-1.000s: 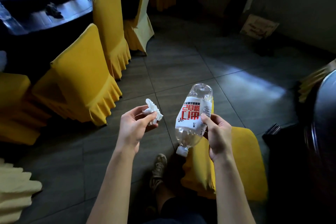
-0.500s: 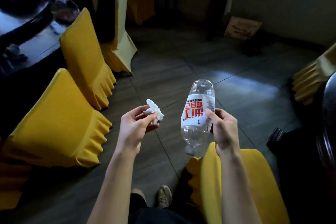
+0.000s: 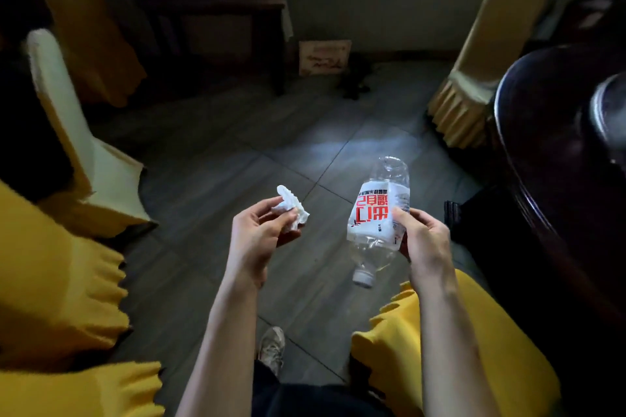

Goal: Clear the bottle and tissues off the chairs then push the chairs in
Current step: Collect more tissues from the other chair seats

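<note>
Head view: left hand (image 3: 261, 237) pinched a crumpled tissue (image 3: 290, 213), soft and weightless; right hand (image 3: 421, 240) gripped the empty bottle (image 3: 379, 217) mid-body, cap down, over the floor. Looked light, crushable; hold the label.

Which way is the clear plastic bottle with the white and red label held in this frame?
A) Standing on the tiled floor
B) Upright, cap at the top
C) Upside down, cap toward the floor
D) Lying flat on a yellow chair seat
C: the right hand grips the clear plastic bottle by its label, white cap lowest and the base pointing up and away.
</note>
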Tool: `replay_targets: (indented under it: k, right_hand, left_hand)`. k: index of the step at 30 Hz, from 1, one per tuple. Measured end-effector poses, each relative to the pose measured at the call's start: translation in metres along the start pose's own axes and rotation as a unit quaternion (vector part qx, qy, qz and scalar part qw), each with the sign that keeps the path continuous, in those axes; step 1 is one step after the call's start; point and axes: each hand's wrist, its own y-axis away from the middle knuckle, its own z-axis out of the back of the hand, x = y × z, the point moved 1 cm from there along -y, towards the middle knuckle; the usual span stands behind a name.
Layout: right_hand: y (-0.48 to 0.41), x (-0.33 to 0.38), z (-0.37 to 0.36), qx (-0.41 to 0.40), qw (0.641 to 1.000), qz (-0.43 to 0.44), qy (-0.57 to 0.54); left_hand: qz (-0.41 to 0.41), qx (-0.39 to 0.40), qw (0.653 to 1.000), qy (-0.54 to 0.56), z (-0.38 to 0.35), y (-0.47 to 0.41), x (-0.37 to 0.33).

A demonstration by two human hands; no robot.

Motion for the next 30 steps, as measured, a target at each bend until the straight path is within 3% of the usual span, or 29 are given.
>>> replay_targets:
  k: [3, 15, 23, 30]
  right_hand:
    - [-0.004, 0.014, -0.029, -0.022, 0.998, -0.025, -0.048]
    - [-0.085, 0.039, -0.095, -0.093, 0.994, -0.044, -0.048]
    - [-0.218, 0.068, -0.127, -0.086, 0.993, -0.038, -0.072]
    - [-0.357, 0.139, -0.139, -0.101, 0.990, -0.003, -0.097]
  left_hand:
    - [0.010, 0.023, 1.000, -0.010, 0.008, -0.045, -0.023]
    - [0.055, 0.068, 0.996, 0.000, -0.006, -0.188, -0.051]
    - [0.043, 0.108, 0.992, -0.042, -0.074, -0.316, -0.071]
    - [0.024, 0.145, 0.987, -0.065, -0.169, -0.440, -0.118]
